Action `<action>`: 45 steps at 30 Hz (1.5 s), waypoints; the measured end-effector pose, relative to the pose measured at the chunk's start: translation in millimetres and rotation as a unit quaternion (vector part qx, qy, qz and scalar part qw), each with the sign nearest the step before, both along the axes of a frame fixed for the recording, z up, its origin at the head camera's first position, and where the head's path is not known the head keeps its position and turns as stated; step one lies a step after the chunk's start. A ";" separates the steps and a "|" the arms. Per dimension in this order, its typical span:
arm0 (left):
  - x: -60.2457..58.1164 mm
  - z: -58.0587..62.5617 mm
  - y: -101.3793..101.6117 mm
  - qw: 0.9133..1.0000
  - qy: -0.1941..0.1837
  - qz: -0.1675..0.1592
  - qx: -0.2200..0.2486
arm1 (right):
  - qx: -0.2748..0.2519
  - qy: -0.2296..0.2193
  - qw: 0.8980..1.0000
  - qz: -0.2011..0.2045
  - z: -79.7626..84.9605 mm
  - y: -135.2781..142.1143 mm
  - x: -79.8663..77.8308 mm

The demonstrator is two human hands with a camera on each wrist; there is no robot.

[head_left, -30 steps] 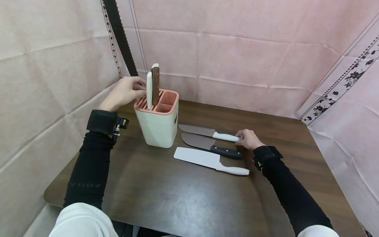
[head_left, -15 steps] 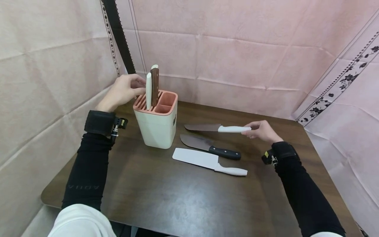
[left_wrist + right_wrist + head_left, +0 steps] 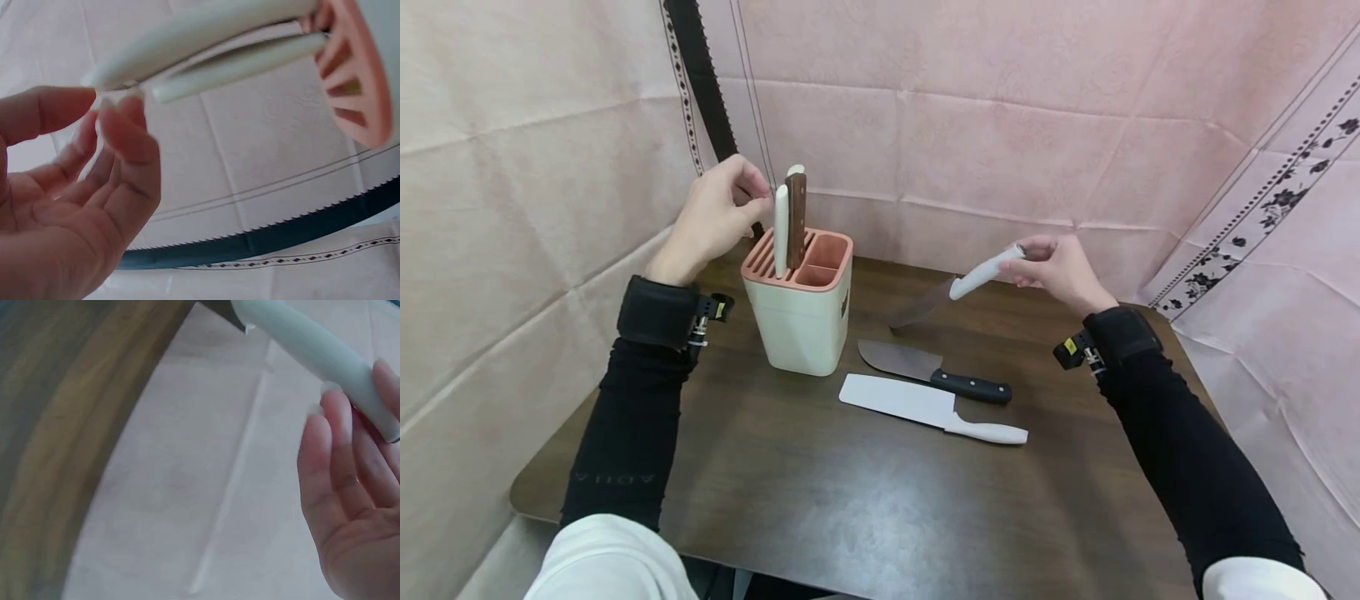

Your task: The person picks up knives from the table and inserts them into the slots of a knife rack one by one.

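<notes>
My right hand point(image 3: 1062, 271) pinches a kitchen knife point(image 3: 983, 273) by the end of its white handle, its blade slanting down to the left above the table. In the right wrist view, the white handle point(image 3: 312, 344) lies between thumb and fingers. My left hand point(image 3: 715, 212) is raised at the left of the knife block point(image 3: 797, 333), fingers loosely bent. Its fingertips are close to the end of a pale handle point(image 3: 200, 37); whether they touch it I cannot tell. Pale handles point(image 3: 782, 229) and a brown wooden handle point(image 3: 796, 221) stand upright in the block's slots.
A knife with a black handle point(image 3: 972, 387) lies on the brown table point(image 3: 760, 492). Nearer me lies a white cleaver point(image 3: 898, 400). The block's pink top point(image 3: 829, 248) has slots and square compartments. Pink cloth point(image 3: 962, 150) hangs behind and at both sides.
My right hand has lifted the white-handled knife off the table and tilted it handle-up. My left hand has risen a little beside the block.
</notes>
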State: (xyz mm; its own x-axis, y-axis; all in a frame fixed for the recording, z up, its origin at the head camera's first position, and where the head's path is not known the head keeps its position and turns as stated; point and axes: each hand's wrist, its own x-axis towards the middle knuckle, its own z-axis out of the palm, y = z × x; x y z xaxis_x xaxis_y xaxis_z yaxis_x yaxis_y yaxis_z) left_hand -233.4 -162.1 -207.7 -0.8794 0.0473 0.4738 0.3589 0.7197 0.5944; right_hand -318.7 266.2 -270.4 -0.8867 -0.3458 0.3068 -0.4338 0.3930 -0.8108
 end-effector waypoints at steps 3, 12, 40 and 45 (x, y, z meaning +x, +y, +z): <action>4.3 4.8 6.2 1.000 0.024 0.010 0.008 | 0.015 0.048 0.999 -0.011 13.9 -15.3 2.2; 8.8 8.2 28.2 0.998 0.041 -0.049 0.029 | 0.027 0.094 0.995 -0.035 27.7 -35.5 5.6; -3.7 -15.0 69.3 0.985 -0.035 -0.166 -0.031 | -0.012 0.118 0.993 0.011 62.7 -63.7 53.2; -3.9 -16.0 70.9 0.984 -0.026 -0.170 -0.036 | 0.005 0.120 0.993 0.006 67.0 -67.3 57.8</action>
